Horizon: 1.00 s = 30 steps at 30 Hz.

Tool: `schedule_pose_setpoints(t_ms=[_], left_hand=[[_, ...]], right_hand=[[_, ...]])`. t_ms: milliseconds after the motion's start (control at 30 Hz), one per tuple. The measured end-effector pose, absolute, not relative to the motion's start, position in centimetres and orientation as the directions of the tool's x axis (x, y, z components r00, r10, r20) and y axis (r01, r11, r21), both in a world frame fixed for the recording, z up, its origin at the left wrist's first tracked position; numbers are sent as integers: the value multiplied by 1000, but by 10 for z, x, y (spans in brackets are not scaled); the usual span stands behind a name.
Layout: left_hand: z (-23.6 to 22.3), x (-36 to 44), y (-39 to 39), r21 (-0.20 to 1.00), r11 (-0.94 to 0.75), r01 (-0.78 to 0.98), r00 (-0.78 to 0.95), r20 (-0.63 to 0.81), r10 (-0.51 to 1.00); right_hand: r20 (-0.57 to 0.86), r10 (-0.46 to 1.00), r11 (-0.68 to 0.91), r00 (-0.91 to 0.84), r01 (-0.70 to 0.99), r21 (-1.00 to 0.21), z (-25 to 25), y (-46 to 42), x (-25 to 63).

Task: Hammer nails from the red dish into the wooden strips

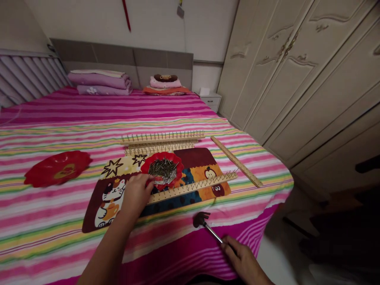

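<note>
My right hand [242,255], low at the right, is closed round the handle of a claw hammer [212,232]; its dark head points up and left, above the bedspread. My left hand [138,192] is at the near-left rim of a red scalloped bowl [145,164] and over the left end of a wooden strip [181,190]. Its fingertips are drawn together; anything between them is too small to make out. Loose nails [162,168] fill the bowl. Upright nails stand in a row along the strip, which lies on a cartoon-patterned mat [192,156].
Behind the mat lie other wooden strips [163,140] studded with nails. To the right rests a strip [237,162] with no nails standing up. A red plate [56,168] lies at left on the striped bed [59,213]. Folded bedding [101,83] is by the headboard.
</note>
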<state>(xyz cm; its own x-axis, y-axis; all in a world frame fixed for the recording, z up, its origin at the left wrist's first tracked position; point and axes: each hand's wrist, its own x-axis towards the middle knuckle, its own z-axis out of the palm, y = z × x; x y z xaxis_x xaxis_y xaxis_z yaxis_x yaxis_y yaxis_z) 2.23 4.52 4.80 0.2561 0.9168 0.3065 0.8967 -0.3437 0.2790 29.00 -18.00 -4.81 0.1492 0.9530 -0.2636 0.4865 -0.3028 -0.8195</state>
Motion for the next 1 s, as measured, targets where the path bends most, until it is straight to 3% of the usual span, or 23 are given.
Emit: schedule_pose_setpoints(t_ms=[167, 300, 500, 567, 667, 833, 1000], left_hand=[[49, 52, 83, 61, -341, 938, 341, 3, 940], [47, 61, 98, 50, -326, 944, 330, -139, 934], [53, 50, 103, 89, -373, 923, 383, -173, 907], [56, 41, 103, 167, -366, 916, 394, -186, 900], [60, 27, 99, 385, -309, 870, 401, -188, 896], [66, 17, 76, 732, -145, 666, 342, -127, 931], [66, 19, 40, 911, 66, 406, 283, -195, 939]], right_hand=[[-307, 938, -346, 161, 449, -824, -49, -179, 291], [-335, 929, -370, 159, 440, -818, -50, -178, 291], [-323, 931, -365, 170, 425, -829, -49, -177, 290], [-329, 931, -365, 158, 425, -828, -50, -177, 290], [-341, 930, -366, 137, 440, -820, -50, -176, 290], [-345, 930, -363, 126, 451, -816, -50, -175, 290], [-348, 928, -371, 134, 445, -815, -47, -176, 288]])
